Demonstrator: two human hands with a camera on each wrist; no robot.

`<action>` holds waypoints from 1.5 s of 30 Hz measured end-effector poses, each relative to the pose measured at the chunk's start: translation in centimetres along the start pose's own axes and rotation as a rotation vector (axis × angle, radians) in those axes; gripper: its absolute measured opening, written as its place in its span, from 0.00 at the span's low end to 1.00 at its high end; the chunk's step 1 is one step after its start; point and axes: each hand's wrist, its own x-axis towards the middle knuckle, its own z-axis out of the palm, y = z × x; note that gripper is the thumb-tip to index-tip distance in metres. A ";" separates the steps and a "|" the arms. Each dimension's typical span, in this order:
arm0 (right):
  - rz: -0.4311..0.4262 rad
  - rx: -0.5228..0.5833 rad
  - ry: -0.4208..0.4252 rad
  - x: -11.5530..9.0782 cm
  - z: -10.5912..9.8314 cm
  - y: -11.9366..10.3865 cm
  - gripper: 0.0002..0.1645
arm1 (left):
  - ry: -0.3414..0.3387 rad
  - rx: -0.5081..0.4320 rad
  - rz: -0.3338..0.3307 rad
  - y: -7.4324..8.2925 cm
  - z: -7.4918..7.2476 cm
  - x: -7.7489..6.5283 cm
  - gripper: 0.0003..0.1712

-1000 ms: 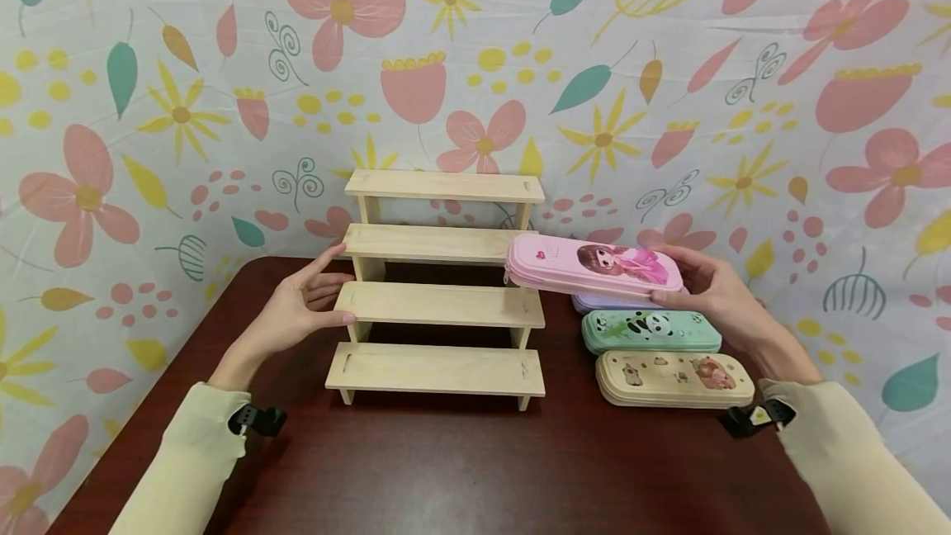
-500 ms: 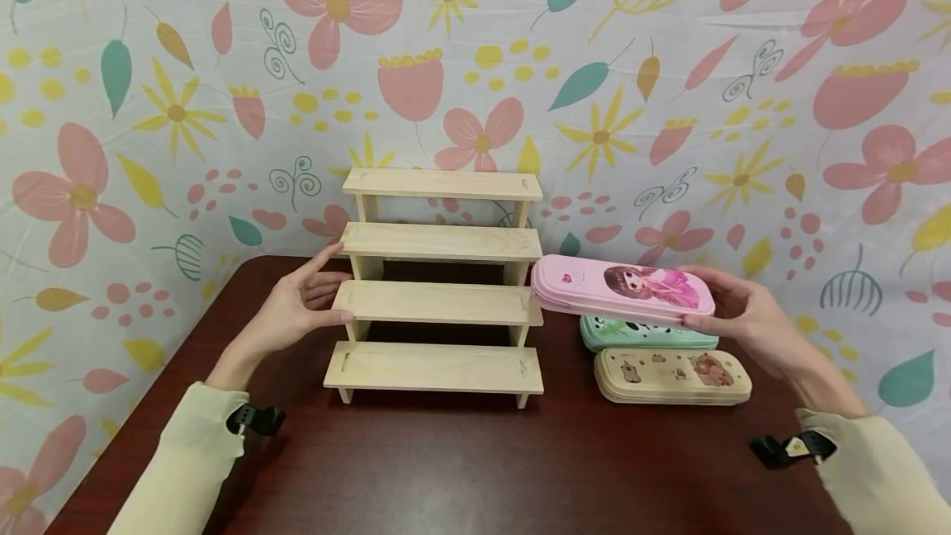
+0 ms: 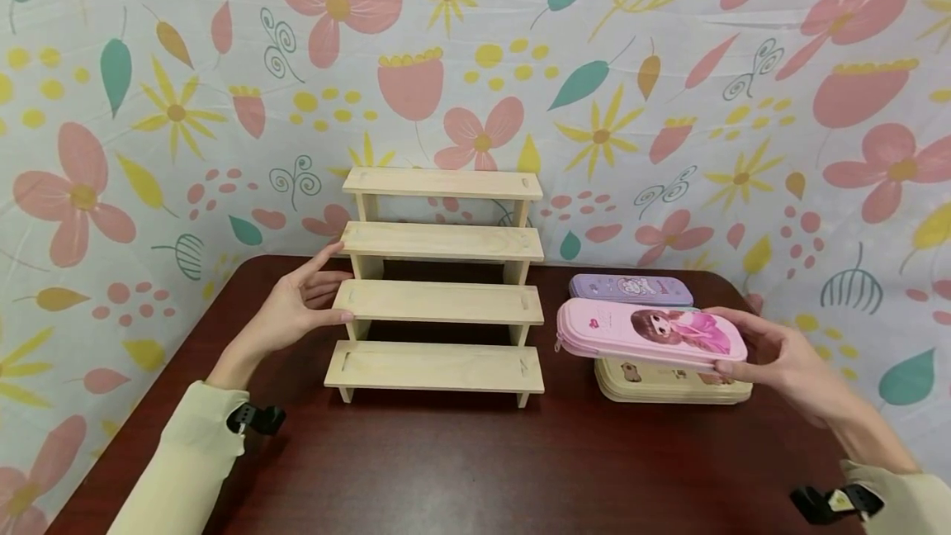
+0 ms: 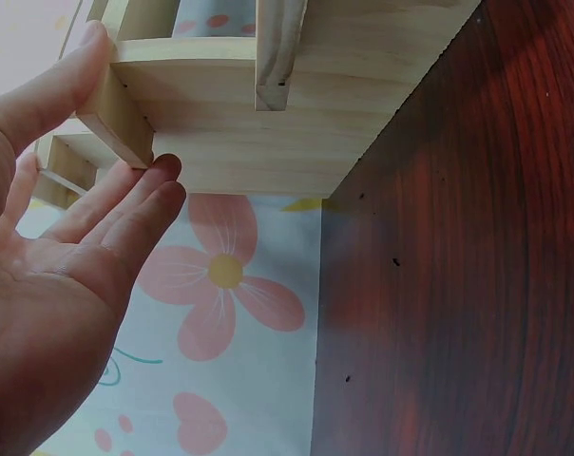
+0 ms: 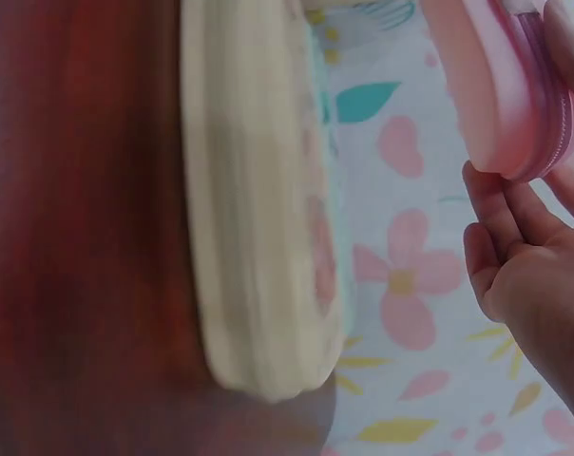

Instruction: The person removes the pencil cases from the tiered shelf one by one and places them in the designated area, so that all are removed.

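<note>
A pale wooden stepped stand (image 3: 438, 302) with several shelf boards stands on the dark red-brown table (image 3: 416, 469). My left hand (image 3: 297, 308) touches its left side, with the index fingertip at one board and the thumb at the board below; in the left wrist view, those extended fingers rest against the wood (image 4: 125, 119). My right hand (image 3: 780, 357) pinches the right end of a pink zippered pencil case (image 3: 646, 333) with a doll picture. This case hangs above a cream pencil case (image 3: 661, 386) and covers nearly all of a green one. The right wrist view shows its zipper side.
A purple pencil case (image 3: 631, 290) lies on the table behind the pink one. A floral cloth backdrop (image 3: 475, 64) hangs behind the table. The stand is left of the pencil cases, with a gap between them.
My right hand has carried the pink pencil case rightward, down and nearer to me, away from the stand. The purple case shows again, and the green one is now covered. My left hand stays put.
</note>
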 end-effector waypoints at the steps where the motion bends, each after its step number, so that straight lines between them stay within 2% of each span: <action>1: 0.001 -0.011 -0.001 -0.5 -0.1 0.2 0.38 | -0.001 -0.002 0.000 0.0 0.0 0.0 0.61; 6: 0.022 -0.036 0.000 -2.7 -0.1 0.6 0.39 | -0.005 -0.007 -0.006 0.3 0.0 0.1 0.60; 10: 0.071 -0.104 0.026 -4.2 -0.1 0.9 0.38 | -0.008 -0.009 -0.008 0.3 0.0 0.1 0.60; 12: 0.078 -0.131 0.019 -5.0 -0.1 1.2 0.39 | -0.008 -0.010 -0.009 0.3 0.0 0.0 0.60; 17: 0.105 -0.117 -0.026 -6.9 -0.5 2.1 0.41 | -0.008 -0.008 -0.011 0.3 0.0 -0.1 0.60; 25: 0.170 -0.204 -0.019 -9.1 -1.0 3.5 0.41 | -0.008 -0.004 -0.012 0.4 0.0 0.0 0.60; 34: 0.213 -0.277 -0.014 -10.4 -1.9 5.3 0.42 | -0.009 -0.007 -0.006 0.3 0.0 0.0 0.60; 41: 0.268 -0.262 -0.034 -10.5 -2.8 6.3 0.38 | -0.011 -0.014 -0.011 0.3 0.0 0.0 0.60; 45: 0.272 -0.326 -0.021 -10.3 -3.1 6.6 0.37 | -0.007 -0.012 -0.010 0.3 0.0 0.0 0.60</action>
